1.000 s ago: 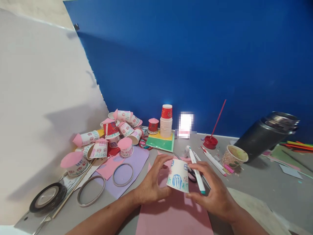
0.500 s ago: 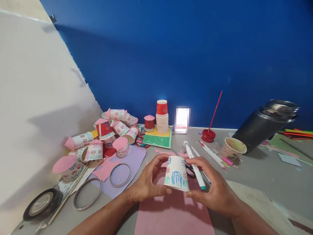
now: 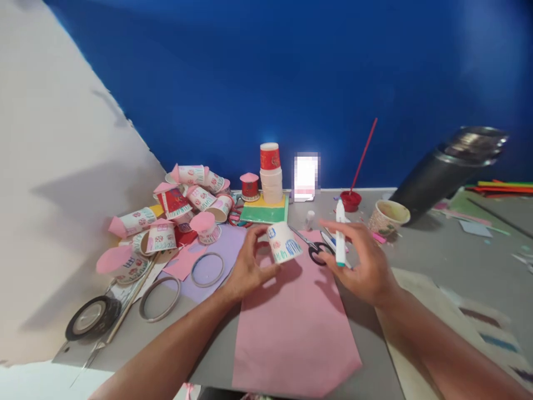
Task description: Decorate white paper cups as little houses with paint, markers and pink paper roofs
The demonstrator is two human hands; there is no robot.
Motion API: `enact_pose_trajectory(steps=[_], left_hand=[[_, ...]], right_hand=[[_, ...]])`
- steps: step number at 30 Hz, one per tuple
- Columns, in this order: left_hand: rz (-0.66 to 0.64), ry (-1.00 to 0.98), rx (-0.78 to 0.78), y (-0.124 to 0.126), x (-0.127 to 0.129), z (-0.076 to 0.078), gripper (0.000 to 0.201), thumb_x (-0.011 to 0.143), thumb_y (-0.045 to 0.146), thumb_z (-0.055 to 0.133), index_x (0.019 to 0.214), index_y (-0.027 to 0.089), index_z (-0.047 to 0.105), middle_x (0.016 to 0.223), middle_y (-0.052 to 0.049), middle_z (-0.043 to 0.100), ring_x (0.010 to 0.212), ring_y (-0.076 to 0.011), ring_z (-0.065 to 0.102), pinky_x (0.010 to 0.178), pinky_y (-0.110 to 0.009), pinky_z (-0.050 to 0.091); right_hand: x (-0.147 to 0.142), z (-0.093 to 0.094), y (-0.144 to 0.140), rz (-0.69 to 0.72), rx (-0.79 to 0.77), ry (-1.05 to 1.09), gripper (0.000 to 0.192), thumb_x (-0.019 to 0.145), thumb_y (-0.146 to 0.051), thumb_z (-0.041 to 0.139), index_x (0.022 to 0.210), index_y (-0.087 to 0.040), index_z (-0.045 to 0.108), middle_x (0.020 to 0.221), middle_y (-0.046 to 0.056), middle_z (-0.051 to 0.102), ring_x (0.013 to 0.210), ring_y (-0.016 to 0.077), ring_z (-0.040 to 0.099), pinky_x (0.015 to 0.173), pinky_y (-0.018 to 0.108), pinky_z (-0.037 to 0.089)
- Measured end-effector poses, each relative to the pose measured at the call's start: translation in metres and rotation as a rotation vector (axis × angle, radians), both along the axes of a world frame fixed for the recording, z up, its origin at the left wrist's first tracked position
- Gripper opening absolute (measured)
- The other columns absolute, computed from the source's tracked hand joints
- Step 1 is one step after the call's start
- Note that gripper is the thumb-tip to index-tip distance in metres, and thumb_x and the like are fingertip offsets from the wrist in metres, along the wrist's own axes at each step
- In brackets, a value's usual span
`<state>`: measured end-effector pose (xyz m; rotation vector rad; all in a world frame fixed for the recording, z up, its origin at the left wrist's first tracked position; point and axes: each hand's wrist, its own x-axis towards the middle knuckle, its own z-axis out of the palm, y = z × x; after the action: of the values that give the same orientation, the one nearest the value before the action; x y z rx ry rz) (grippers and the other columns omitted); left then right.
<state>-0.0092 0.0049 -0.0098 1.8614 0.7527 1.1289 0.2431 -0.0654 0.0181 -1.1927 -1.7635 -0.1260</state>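
Observation:
My left hand [image 3: 252, 264] grips a white paper cup [image 3: 283, 243], upside down and tilted over the pink sheet [image 3: 291, 328]. Blue windows, red flowers and green strokes are drawn on the cup. To the right, my right hand [image 3: 358, 258] holds a white marker [image 3: 340, 239] with a green end, upright between thumb and fingers and apart from the cup. Black-handled scissors [image 3: 318, 250] lie between the hands on the pink sheet, with more pens partly hidden behind my right hand. A small white cap [image 3: 310, 218] stands beyond the scissors.
Decorated cups with pink paper tops [image 3: 162, 236] are heaped at left, near tape rolls [image 3: 94, 316] and rings [image 3: 160, 299]. A cup stack [image 3: 270, 178] stands at the back. On the right are a stained cup [image 3: 389, 216], a black flask [image 3: 445, 172] and a red dish with a stick [image 3: 350, 201].
My right hand has let go of the cup and moved right, still with the marker. My left hand has turned and tilted the cup. The view has shifted downward.

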Motion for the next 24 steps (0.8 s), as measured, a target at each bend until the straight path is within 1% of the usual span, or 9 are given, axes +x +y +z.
enact_pose_trajectory(steps=[3,5,7,8,11,16,19,21,24], left_hand=[[0.131,0.077,0.106,0.005,0.003,-0.002,0.069,0.072,0.02,0.073,0.135,0.026,0.045,0.141,-0.011,0.046,0.133,-0.0289,0.053,0.108,-0.05,0.052],[0.193,0.152,0.175,0.006,0.004,0.0,0.069,0.072,0.018,0.071,0.135,0.026,0.045,0.14,-0.01,0.046,0.134,-0.0287,0.051,0.109,-0.052,0.051],[0.208,0.206,0.22,0.006,0.004,0.002,0.068,0.072,0.017,0.071,0.135,0.027,0.045,0.138,-0.01,0.047,0.132,-0.0286,0.051,0.107,-0.052,0.052],[0.204,0.22,0.239,0.006,0.004,0.003,0.068,0.072,0.016,0.071,0.135,0.027,0.045,0.137,-0.01,0.048,0.131,-0.0287,0.052,0.106,-0.052,0.052],[0.204,0.238,0.293,0.005,0.003,0.004,0.07,0.071,0.015,0.073,0.134,0.029,0.046,0.135,-0.009,0.049,0.127,-0.0291,0.052,0.102,-0.05,0.054],[0.237,0.323,0.352,0.005,0.002,0.002,0.073,0.069,0.015,0.076,0.135,0.029,0.048,0.129,-0.009,0.049,0.123,-0.0293,0.052,0.102,-0.051,0.054],[0.247,0.388,0.451,0.003,0.004,-0.003,0.074,0.072,0.021,0.081,0.137,0.028,0.047,0.13,-0.01,0.049,0.127,-0.031,0.049,0.108,-0.054,0.049],[0.28,0.427,0.525,0.001,0.007,-0.006,0.071,0.076,0.026,0.083,0.138,0.029,0.047,0.133,-0.012,0.048,0.13,-0.0322,0.047,0.111,-0.055,0.045],[0.321,0.476,0.591,-0.004,0.01,-0.008,0.067,0.082,0.029,0.082,0.14,0.029,0.047,0.135,-0.012,0.047,0.133,-0.0325,0.048,0.114,-0.055,0.041]], right_hand=[[0.002,0.003,0.0,0.017,0.043,-0.001,0.035,0.094,-0.018,0.066,0.129,-0.025,0.064,0.112,0.01,0.077,0.1,0.0267,0.07,0.084,0.041,0.058],[0.003,0.003,-0.001,0.067,0.038,0.016,0.031,0.098,-0.017,0.061,0.128,-0.025,0.065,0.102,0.008,0.079,0.091,0.0247,0.072,0.079,0.039,0.058],[0.004,0.002,-0.002,0.106,0.056,0.032,0.029,0.1,-0.017,0.06,0.127,-0.025,0.066,0.09,0.005,0.08,0.08,0.0227,0.072,0.073,0.037,0.057],[0.004,0.001,-0.002,0.118,0.08,0.034,0.028,0.1,-0.018,0.061,0.127,-0.024,0.067,0.087,0.004,0.079,0.076,0.0217,0.071,0.07,0.036,0.056],[0.004,0.001,-0.003,0.131,0.144,0.025,0.025,0.099,-0.02,0.065,0.122,-0.024,0.07,0.088,0.005,0.079,0.07,0.0196,0.069,0.065,0.033,0.054],[0.002,0.001,-0.003,0.129,0.087,0.015,0.028,0.098,-0.016,0.065,0.124,-0.025,0.07,0.091,0.005,0.078,0.075,0.0193,0.072,0.068,0.032,0.056],[-0.001,-0.003,-0.003,0.115,0.069,-0.018,0.032,0.098,-0.011,0.061,0.125,-0.025,0.068,0.099,0.007,0.078,0.088,0.0211,0.074,0.077,0.034,0.058],[-0.005,-0.009,-0.002,0.09,0.052,-0.03,0.036,0.097,-0.009,0.059,0.127,-0.025,0.065,0.106,0.008,0.076,0.097,0.0227,0.073,0.083,0.036,0.059],[-0.013,-0.018,-0.001,0.067,-0.043,-0.02,0.048,0.093,-0.01,0.06,0.138,-0.026,0.056,0.122,0.011,0.072,0.111,0.0261,0.07,0.091,0.041,0.06]])
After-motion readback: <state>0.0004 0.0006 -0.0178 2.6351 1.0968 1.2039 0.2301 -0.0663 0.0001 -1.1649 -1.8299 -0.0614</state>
